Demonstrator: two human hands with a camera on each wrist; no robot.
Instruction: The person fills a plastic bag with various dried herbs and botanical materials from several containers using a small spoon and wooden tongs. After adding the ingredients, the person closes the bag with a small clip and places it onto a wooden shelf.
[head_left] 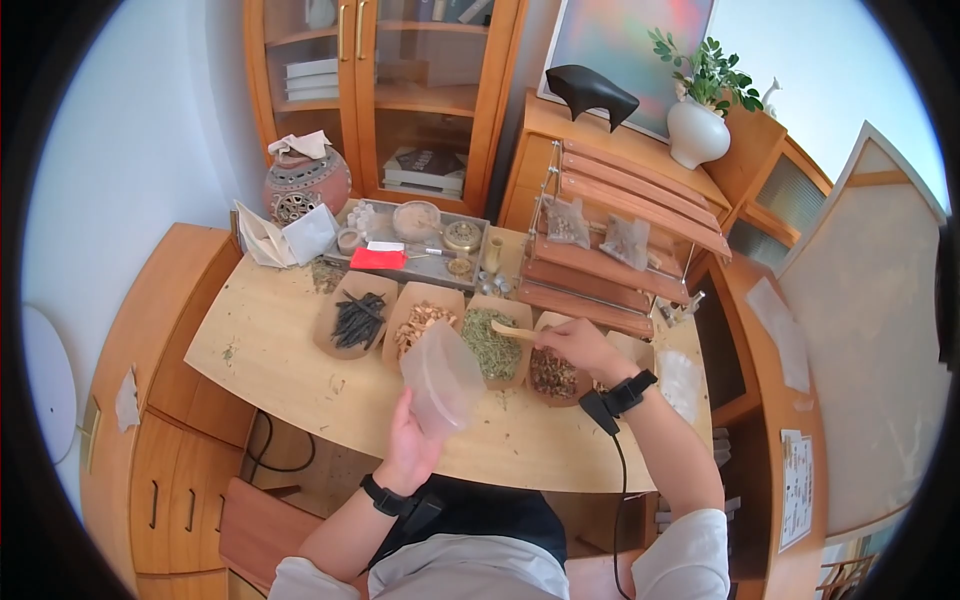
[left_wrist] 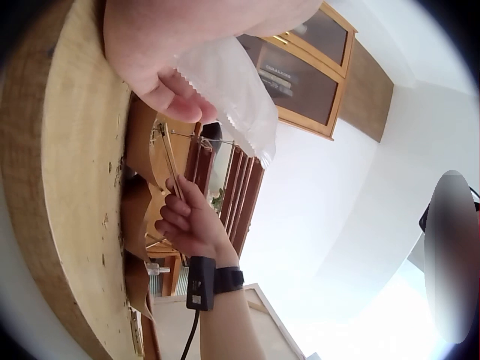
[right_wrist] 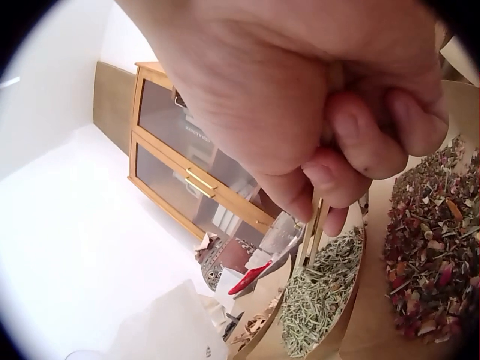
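My left hand (head_left: 412,455) holds a translucent plastic bag (head_left: 440,385) near the front of the table; its serrated top edge shows in the left wrist view. In my right hand (head_left: 578,348) are light wooden tongs (head_left: 515,332), gripped in curled fingers. Their tips reach over the paper tray of dried green herb (head_left: 490,350), and small bits show at the tip in the left wrist view. Right beneath the right hand lies a tray of reddish dried petals (right_wrist: 435,262). To the left stand trays of pale dried slices (head_left: 420,325) and dark sticks (head_left: 358,318).
Behind the trays, a grey tray (head_left: 430,270) carries small jars, a brass burner and a red packet (head_left: 378,259). A wooden slatted rack (head_left: 600,240) with bagged material stands at the back right. A patterned pot (head_left: 310,180) sits at the back left.
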